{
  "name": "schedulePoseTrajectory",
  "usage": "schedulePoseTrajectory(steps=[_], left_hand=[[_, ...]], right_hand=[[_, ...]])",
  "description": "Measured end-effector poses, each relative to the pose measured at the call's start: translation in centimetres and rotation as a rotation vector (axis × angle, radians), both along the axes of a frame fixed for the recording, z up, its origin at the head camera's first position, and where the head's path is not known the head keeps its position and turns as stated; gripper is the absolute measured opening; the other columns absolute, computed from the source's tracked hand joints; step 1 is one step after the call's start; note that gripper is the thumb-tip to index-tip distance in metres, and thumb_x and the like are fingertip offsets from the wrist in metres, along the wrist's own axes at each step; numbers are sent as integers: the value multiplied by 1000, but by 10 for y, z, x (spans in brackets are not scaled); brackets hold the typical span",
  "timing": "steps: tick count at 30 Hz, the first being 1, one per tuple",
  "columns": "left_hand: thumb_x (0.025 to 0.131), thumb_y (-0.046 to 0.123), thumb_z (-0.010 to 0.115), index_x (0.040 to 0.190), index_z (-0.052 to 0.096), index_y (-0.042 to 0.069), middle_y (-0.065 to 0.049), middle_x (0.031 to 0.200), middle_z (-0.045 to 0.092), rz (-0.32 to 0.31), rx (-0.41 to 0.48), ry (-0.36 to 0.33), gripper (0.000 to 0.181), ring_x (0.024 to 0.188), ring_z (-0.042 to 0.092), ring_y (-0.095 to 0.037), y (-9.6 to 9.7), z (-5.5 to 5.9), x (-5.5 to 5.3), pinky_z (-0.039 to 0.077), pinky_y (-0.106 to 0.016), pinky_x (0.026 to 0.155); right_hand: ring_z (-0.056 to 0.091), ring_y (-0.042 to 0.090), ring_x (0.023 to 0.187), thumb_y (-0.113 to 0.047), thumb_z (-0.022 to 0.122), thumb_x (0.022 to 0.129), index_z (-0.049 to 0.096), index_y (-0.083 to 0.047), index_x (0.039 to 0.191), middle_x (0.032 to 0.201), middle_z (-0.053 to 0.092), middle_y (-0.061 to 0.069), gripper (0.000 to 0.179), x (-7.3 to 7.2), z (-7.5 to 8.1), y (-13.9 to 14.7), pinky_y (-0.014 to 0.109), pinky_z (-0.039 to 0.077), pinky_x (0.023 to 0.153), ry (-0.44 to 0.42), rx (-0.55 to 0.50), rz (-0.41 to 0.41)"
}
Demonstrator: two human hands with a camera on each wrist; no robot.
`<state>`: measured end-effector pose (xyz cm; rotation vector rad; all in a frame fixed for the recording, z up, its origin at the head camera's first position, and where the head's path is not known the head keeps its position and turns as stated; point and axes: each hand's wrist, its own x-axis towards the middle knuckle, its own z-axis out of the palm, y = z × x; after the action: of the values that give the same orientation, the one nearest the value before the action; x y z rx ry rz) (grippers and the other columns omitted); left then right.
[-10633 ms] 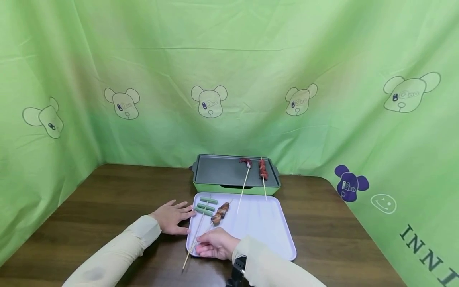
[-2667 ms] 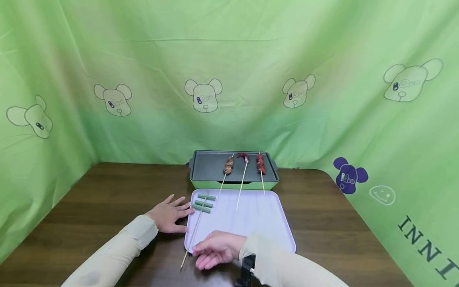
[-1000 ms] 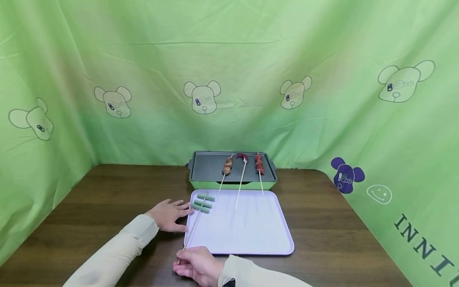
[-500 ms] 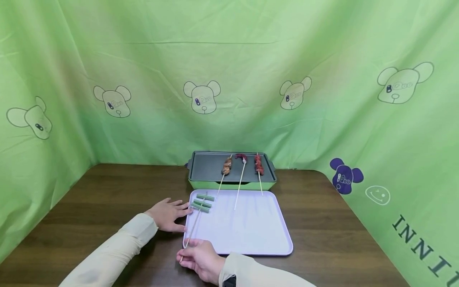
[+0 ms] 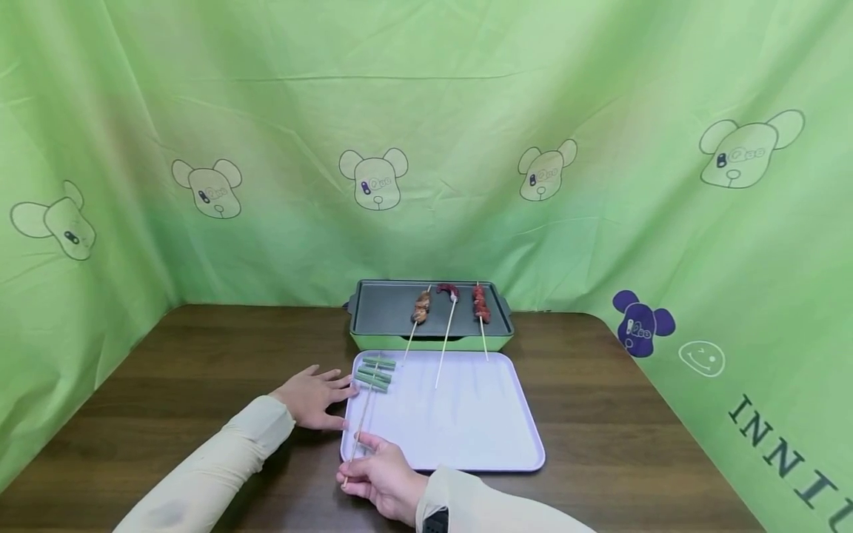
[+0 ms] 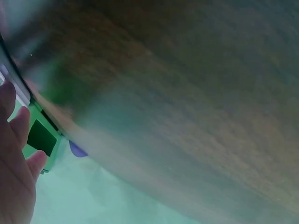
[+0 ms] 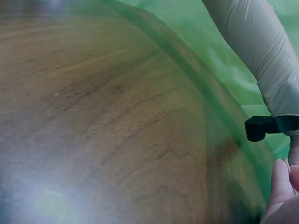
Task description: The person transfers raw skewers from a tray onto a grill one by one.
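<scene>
In the head view my right hand (image 5: 386, 477) pinches the lower stick end of a skewer of green vegetable pieces (image 5: 375, 374) near the tray's front left corner. The green pieces are over the upper left of the white tray (image 5: 466, 422). My left hand (image 5: 313, 400) lies with fingers spread, fingertips at the tray's left edge. On the grill pan (image 5: 386, 307) behind lie a browned meat skewer (image 5: 422, 307), a dark red curled tentacle skewer (image 5: 449, 291) and a red meat skewer (image 5: 481, 305). Wrist views show only parts of the left hand (image 6: 18, 154) and right hand (image 7: 282, 196).
The grill's green base (image 5: 433, 343) stands against the tray's far edge. Sticks of the grilled skewers reach forward over the tray. Brown wooden table (image 5: 600, 414) extends on both sides, with a green printed curtain (image 5: 426, 244) behind it.
Earlier, the browned meat skewer went from tray to grill. Over the last second my right hand, pinching the green skewer, has shifted slightly right and forward. The left hand stays put.
</scene>
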<state>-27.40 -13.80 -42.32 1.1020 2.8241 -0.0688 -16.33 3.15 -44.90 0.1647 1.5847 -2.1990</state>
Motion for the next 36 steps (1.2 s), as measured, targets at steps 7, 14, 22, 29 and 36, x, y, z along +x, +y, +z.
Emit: schedulePoseTrajectory(steps=[7,14,22,29,36], left_hand=[[87,60,51,137,55,18,-2,144,48,17,-33,14,65,135,39,-29,1,1,0,27,-55,107],[87,59,51,137,55,18,-3,143,49,8,-27,21,65,135,40,-29,1,0,2,28,-55,106],[87,59,51,138,54,19,-4,143,49,12,-26,25,65,135,39,-28,1,0,1,28,-56,106],[87,59,50,138,54,17,-5,141,51,6,-5,13,66,135,39,-30,1,0,1,27,-57,106],[87,58,52,137,55,18,-5,141,51,5,-3,13,64,135,38,-30,1,1,2,27,-56,107]], right_hand=[[61,13,62,19,52,83,26,17,137,76,57,10,61,7,-2,9,23,55,63,4,2,45],[62,12,62,19,51,82,29,15,137,76,58,9,59,10,4,15,23,54,63,10,-1,53],[62,13,62,21,50,79,32,12,137,72,60,9,61,15,17,16,23,54,60,16,-4,82],[62,11,61,21,52,80,34,11,136,72,61,8,60,20,25,16,22,54,59,19,8,107],[63,13,63,21,53,80,32,11,137,72,62,8,61,22,36,21,24,55,61,30,20,129]])
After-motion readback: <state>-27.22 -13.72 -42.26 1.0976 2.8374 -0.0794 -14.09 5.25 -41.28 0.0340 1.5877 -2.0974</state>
